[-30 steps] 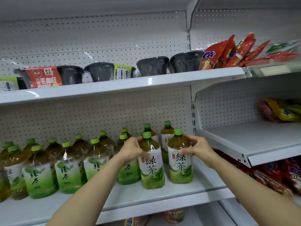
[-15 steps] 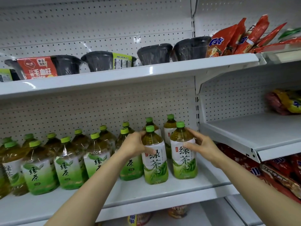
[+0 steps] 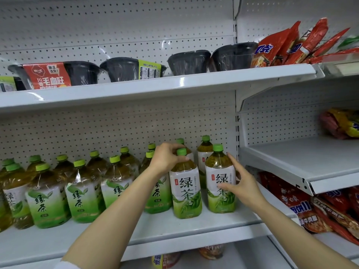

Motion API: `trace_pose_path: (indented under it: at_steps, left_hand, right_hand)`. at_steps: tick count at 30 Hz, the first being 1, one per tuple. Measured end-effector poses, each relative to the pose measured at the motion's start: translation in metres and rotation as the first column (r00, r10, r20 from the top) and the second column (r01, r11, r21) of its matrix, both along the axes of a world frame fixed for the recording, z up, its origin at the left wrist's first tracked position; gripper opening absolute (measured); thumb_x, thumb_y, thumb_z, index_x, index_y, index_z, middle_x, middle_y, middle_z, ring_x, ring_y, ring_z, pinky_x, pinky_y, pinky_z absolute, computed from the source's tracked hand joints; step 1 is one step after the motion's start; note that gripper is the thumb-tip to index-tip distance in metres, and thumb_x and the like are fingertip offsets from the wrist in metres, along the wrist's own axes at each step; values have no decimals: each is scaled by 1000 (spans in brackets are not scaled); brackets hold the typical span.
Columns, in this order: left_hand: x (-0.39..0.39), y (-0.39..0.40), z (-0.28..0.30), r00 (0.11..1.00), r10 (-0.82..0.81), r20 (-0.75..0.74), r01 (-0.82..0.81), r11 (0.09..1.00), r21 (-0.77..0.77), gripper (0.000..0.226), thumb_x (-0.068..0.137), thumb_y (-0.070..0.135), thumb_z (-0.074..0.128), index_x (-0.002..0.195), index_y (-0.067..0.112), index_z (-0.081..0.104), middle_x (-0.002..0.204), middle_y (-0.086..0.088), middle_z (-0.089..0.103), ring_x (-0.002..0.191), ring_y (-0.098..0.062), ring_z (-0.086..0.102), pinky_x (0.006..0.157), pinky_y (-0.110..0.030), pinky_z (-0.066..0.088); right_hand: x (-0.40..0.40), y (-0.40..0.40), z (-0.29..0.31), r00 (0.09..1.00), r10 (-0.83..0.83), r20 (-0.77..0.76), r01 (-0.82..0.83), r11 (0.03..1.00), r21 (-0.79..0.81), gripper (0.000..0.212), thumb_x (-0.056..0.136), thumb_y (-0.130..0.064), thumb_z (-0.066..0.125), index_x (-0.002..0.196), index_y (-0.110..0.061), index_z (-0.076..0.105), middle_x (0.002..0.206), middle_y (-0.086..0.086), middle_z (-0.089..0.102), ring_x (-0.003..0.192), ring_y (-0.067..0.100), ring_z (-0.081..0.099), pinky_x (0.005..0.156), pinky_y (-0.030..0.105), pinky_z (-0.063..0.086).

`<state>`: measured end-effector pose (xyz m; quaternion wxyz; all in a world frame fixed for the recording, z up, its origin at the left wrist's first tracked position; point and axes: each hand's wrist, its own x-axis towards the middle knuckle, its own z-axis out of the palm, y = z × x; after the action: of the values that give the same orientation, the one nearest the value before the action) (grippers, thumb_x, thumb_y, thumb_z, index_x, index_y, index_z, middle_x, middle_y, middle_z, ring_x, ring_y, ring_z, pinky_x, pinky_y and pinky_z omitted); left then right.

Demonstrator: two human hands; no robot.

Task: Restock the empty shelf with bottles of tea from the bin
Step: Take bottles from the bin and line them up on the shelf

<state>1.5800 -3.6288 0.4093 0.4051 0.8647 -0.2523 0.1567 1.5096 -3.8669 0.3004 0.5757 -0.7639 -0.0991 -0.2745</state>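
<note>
Curled round the neck of a clear plastic green-capped tea bottle point(image 3: 186, 183), left hand point(image 3: 168, 158) at frame centre; right hand point(image 3: 240, 186) spread wide, straight fingers pressing the white-and-green label of the neighbouring tea bottle point(image 3: 220, 179) just to the right. Both upright, long axes vertical, side by side on the white metal shelf point(image 3: 194, 228), ahead of the filled rows at lower left. Probably nudging the pair into line; bin out of view

I see left hand point(image 3: 165, 158) gripping neck of front tea bottle point(image 3: 186, 189); right hand point(image 3: 240, 188) fingers spread against neighbouring bottle point(image 3: 220, 183), near shelf point(image 3: 174, 230) right end.
</note>
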Motion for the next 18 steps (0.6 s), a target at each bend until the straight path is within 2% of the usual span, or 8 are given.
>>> trace_pose_path:
  at_steps: [3, 7, 11, 18]
  left_hand:
    - [4, -1, -1, 999, 0, -53, -5, 995, -100, 53, 70, 20, 86, 120, 14, 68, 114, -6, 71, 102, -19, 68, 90, -39, 57]
    - [8, -6, 0, 996, -4, -94, -11, 987, -159, 51, 70, 15, 85, 118, 12, 68, 111, -8, 72, 96, -21, 70, 86, -40, 58]
    - [14, -12, -1, 995, 15, -98, -35, 979, -199, 52, 70, 13, 86, 118, 9, 69, 109, -8, 72, 94, -22, 70, 86, -40, 58]
    - [31, -19, 0, 994, 36, -104, -54, 984, -170, 52, 71, 16, 86, 119, 12, 68, 110, -7, 73, 94, -21, 70, 89, -40, 57]
  right_hand:
    - [2, 2, 0, 1000, -31, 6, 30, 999, 12, 101, 66, 1, 83, 146, -36, 36, 129, -17, 53, 104, -12, 54, 72, 8, 50]
    - [7, 5, -2, 997, -69, 22, 69, 998, 17, 98, 68, 2, 82, 146, -36, 36, 129, -19, 51, 104, -13, 53, 75, 5, 48]
    - [16, 4, -2, 996, -81, 23, 81, 996, 31, 96, 68, 0, 83, 145, -34, 37, 129, -21, 51, 108, -13, 52, 89, 15, 50]
    - [32, -6, -2, 1000, -30, 7, 30, 999, 44, 97, 66, 5, 82, 144, -34, 38, 126, -25, 51, 106, -17, 55, 81, 14, 52]
